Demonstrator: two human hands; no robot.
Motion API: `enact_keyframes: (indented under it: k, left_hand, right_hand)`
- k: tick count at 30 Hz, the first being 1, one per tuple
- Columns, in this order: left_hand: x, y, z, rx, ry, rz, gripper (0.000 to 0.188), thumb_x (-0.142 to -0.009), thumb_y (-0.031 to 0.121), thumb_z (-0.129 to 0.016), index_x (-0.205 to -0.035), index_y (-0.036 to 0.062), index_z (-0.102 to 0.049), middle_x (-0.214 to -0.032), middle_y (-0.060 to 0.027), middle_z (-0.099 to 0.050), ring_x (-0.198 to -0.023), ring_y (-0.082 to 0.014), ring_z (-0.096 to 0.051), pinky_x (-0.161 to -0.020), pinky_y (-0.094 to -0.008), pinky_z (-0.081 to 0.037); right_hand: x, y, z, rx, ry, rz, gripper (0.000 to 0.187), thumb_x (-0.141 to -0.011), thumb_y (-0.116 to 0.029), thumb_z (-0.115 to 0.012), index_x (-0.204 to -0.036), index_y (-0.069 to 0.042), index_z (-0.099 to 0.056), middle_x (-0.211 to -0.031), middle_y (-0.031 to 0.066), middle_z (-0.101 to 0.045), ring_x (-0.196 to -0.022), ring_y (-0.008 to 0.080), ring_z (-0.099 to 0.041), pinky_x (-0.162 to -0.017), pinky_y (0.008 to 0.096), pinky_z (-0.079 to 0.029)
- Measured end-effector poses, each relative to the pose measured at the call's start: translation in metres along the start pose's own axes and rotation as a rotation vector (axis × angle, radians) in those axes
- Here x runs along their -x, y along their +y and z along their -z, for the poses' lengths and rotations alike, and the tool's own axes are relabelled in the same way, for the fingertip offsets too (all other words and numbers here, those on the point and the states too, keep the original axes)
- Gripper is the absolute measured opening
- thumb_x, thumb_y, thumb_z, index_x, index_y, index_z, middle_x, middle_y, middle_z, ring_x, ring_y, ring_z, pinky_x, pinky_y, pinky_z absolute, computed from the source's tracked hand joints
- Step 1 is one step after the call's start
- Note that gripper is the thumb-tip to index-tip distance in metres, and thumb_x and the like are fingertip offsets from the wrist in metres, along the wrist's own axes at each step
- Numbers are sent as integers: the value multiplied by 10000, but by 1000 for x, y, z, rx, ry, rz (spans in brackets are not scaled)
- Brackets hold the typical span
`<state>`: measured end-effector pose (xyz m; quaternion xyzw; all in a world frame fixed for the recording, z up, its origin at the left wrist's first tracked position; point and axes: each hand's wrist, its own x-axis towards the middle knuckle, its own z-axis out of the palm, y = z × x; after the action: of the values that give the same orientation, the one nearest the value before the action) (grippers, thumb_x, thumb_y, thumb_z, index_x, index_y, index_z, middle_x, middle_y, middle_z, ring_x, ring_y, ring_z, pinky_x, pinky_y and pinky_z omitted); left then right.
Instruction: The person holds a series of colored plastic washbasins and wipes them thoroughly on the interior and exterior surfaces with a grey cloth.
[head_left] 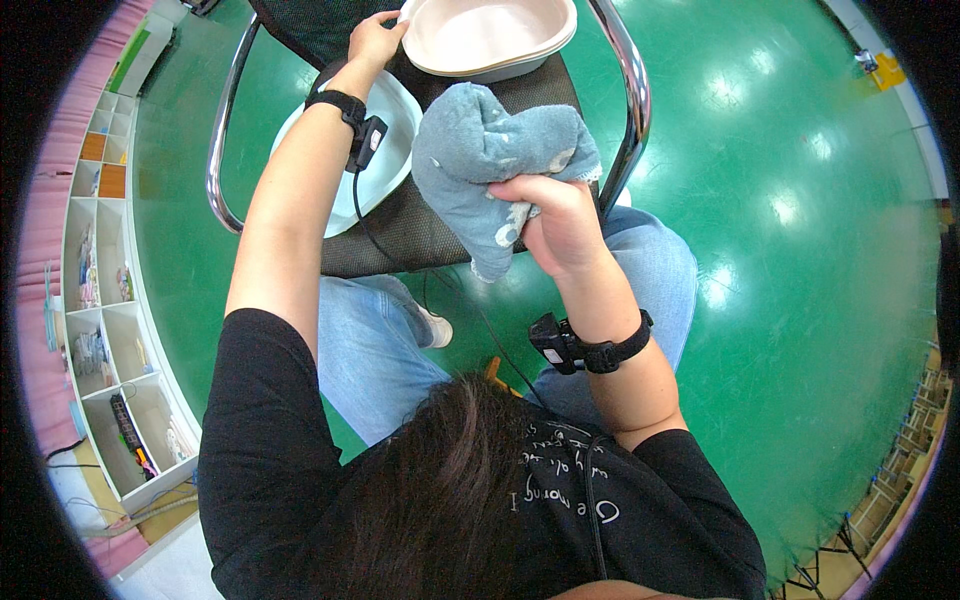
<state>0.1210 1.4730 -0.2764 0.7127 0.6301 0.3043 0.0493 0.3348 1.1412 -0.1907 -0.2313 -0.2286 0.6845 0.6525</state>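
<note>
My right hand (562, 228) is pinching bunched blue-grey plush cloth (465, 145), ideally firmly; my left hand (374, 42), grip unclear, is touching the cream oval plastic basin (488, 66).

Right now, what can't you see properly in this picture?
In the head view:
- Right hand: its far side, hidden by the blue cloth.
- Pale blue basin: partly covered by the left forearm.
- Cream basin: its far rim, cut off by the top edge.
- White shelves: too small and blurry to tell what's inside.
</note>
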Motion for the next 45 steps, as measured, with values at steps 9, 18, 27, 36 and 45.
enact_keyframes:
  k: [9, 18, 27, 36, 45]
  left_hand:
    - [7, 13, 9, -9, -35, 48, 405, -804, 390, -621, -1105, 120, -648, -1072, -186, -638, -1017, -326, -604, -887, -394, -467]
    - [77, 30, 66, 256, -5, -237, 339, -788, 306, -614, -1060, 106, -648, -986, -128, -634, -936, -283, -605, -878, -374, -446]
    - [217, 20, 158, 249, -470, -30, 428, -821, 330, -648, -1126, 33, -598, -1058, -156, -632, -980, -261, -601, -874, -365, -457]
    - [254, 17, 159, -6, -478, -348, 358, -807, 222, -641, -1118, 53, -589, -1075, -151, -618, -972, -309, -597, -844, -377, -473]
    - [242, 20, 197, 674, -155, -17, 341, -935, 275, -538, -1123, -7, -583, -902, -41, -636, -835, -95, -558, -740, -255, -455]
  right_hand:
    - [1, 0, -3, 22, 16, -35, 320, -633, 102, -592, -916, -49, -603, -898, 59, -644, -864, 183, -610, -805, 321, -488]
    - [-14, 0, 5, -56, 94, 45, 308, -637, 87, -566, -926, -9, -611, -912, 81, -639, -855, 210, -608, -794, 322, -487]
    - [-27, 6, 3, -93, 244, 129, 310, -698, 85, -509, -993, 21, -579, -996, 109, -614, -952, 259, -579, -910, 388, -449]
    - [-37, 16, 7, -27, 296, 118, 296, -701, 83, -497, -982, 34, -576, -1001, 127, -610, -947, 276, -583, -904, 400, -461]
    - [-35, 34, -3, 40, 290, 163, 306, -734, 84, -498, -1030, 34, -561, -1052, 125, -599, -964, 266, -589, -904, 392, -466]
